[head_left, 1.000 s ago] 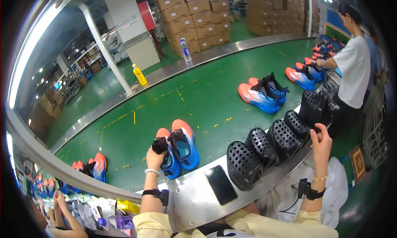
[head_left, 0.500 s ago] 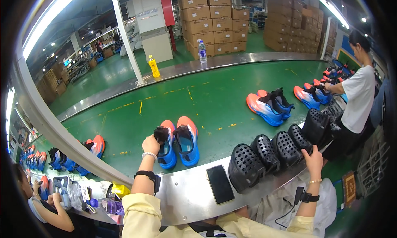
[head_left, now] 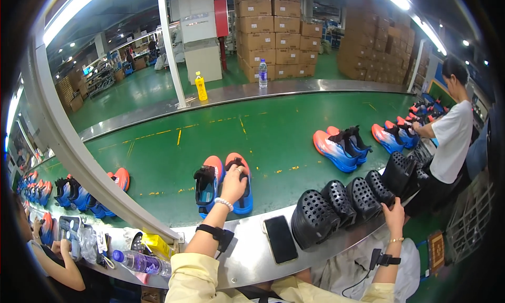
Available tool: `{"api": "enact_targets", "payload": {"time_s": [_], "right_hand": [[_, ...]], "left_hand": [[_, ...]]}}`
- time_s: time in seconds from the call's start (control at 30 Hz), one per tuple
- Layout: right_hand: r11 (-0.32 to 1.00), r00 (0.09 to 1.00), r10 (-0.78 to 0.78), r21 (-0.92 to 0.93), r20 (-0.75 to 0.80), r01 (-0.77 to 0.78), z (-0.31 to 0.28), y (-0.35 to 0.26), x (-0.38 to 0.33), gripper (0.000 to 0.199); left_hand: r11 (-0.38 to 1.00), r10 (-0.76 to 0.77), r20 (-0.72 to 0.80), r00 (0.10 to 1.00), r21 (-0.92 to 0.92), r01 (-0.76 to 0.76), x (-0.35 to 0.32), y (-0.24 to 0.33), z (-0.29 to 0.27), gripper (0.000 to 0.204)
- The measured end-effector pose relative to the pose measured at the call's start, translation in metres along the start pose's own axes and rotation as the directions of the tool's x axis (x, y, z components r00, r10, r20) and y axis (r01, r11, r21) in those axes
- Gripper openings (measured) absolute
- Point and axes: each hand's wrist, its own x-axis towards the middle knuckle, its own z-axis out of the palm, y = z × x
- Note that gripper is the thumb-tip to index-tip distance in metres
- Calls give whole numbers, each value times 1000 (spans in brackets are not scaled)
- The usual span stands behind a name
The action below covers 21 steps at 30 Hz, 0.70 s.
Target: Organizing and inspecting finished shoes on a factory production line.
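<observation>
Two orange-and-blue sneakers stand side by side in front of me, toes pointing away. My left hand [head_left: 235, 184] is closed on the right sneaker [head_left: 242, 204], its fingers at the tongue and opening. The left sneaker [head_left: 209, 183] stands beside it with its black tongue up. At the right, my right hand [head_left: 393, 214] grips the lower end of a black perforated clog [head_left: 380, 187] with thumb and fingers. That clog belongs to a row of black clogs [head_left: 364, 199] standing along the metal edge; what its fingertips do underneath is hidden.
A phone [head_left: 280, 240] lies on the metal ledge [head_left: 247, 253] before me. Another sneaker pair [head_left: 339, 149] stands farther right on the green belt [head_left: 273, 129]. A white post [head_left: 89, 161] rises at the left. Co-workers handle sneakers on both sides; bottles stand on the far ledge.
My left hand has moved right, from the left sneaker's tongue to the right sneaker's opening. My right hand stays at the same clog. The view has shifted slightly.
</observation>
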Motion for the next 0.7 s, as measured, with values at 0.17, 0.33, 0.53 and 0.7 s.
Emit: {"api": "enact_targets", "payload": {"time_s": [0.17, 0.33, 0.53, 0.7], "right_hand": [[999, 995, -44, -17, -94, 43, -5, -2, 1, 55], [976, 978, -77, 186, -195, 114, -55, -53, -13, 48], [794, 946, -320, 560, 56, 235, -106, -180, -103, 39], [802, 750, -587, 350, 304, 485, -77, -284, -157, 65]], "left_hand": [[981, 70, -96, 993, -173, -86, 6, -5, 14, 63], [980, 63, -35, 997, -188, -69, 13, -22, 17, 77], [985, -20, -249, 968, -171, -23, -22, -3, -5, 36], [987, -154, -225, 962, -88, 137, -88, -14, 0, 41]]}}
